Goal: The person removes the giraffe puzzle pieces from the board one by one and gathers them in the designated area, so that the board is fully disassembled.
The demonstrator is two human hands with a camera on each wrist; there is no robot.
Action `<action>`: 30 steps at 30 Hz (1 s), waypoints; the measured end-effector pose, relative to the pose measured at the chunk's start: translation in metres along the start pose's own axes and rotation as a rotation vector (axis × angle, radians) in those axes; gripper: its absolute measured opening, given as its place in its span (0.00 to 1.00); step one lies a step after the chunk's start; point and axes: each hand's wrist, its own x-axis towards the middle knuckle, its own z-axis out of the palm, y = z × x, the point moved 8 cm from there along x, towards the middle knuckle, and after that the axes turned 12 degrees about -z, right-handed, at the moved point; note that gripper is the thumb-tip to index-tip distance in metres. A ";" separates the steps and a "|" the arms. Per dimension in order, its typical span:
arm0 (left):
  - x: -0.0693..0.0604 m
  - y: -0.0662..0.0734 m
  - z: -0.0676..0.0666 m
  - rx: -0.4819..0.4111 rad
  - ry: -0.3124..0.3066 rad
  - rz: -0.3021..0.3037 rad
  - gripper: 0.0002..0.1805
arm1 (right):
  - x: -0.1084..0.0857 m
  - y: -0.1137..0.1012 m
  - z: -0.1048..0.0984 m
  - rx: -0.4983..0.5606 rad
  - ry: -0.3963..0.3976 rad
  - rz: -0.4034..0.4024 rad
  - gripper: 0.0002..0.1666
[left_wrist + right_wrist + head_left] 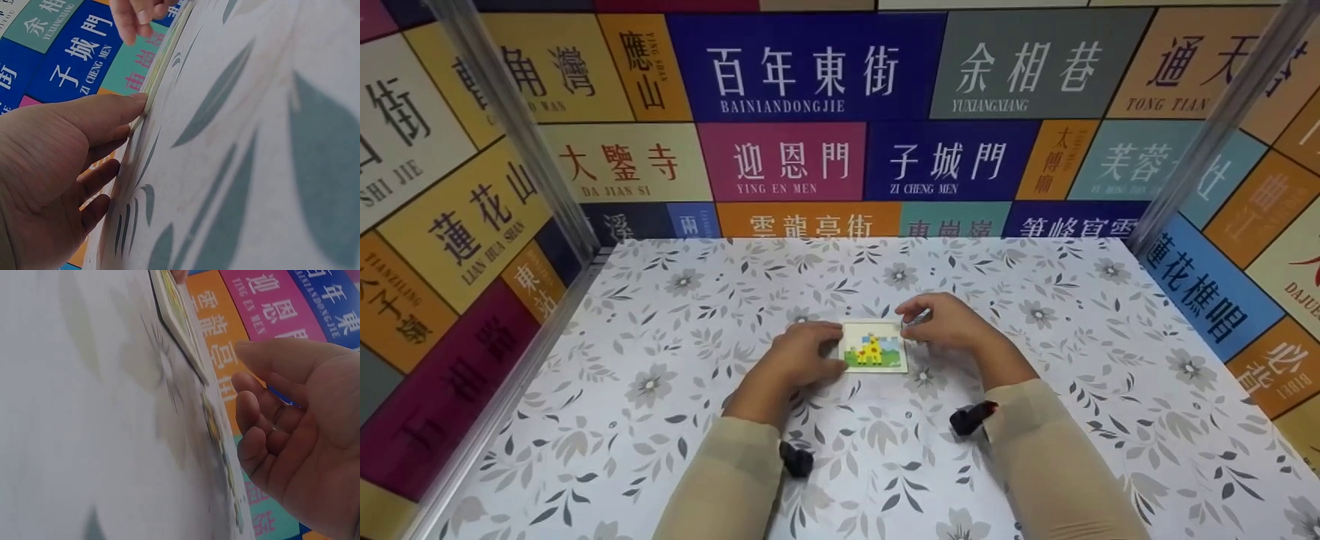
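A small framed picture tile (874, 347) with yellow giraffes, green bushes and blue patches lies flat on the patterned tabletop. At its left side, my left hand (808, 352) holds the edge between thumb and fingers. The left wrist view shows the left thumb (132, 102) against the tile's pale, thin edge (163, 64). Near the tile's upper right corner is my right hand (949, 324), fingers loosely bent. In the right wrist view, this hand (298, 410) holds nothing visible and stands apart from the tile (179, 323).
A white cloth with grey flowers and leaves covers the table (660, 450). Behind stands a wall of coloured sign panels (806, 67), with clear upright edges (514, 127) at both sides. Small black devices (797, 459) sit at both sleeve cuffs.
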 end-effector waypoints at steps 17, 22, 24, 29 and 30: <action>-0.002 0.006 -0.003 0.048 0.033 0.076 0.34 | 0.024 -0.049 0.039 0.049 -0.003 -0.080 0.26; -0.003 0.005 -0.003 0.044 0.033 0.082 0.35 | 0.021 -0.044 0.047 0.055 -0.026 -0.066 0.24; -0.003 0.005 -0.004 0.043 0.030 0.079 0.35 | 0.020 -0.043 0.048 0.060 -0.031 -0.062 0.24; -0.003 0.004 -0.003 0.039 0.024 0.076 0.35 | 0.021 -0.037 0.050 0.056 -0.039 -0.021 0.23; -0.003 0.004 -0.003 0.038 0.024 0.076 0.34 | 0.022 -0.036 0.051 0.052 -0.043 -0.005 0.24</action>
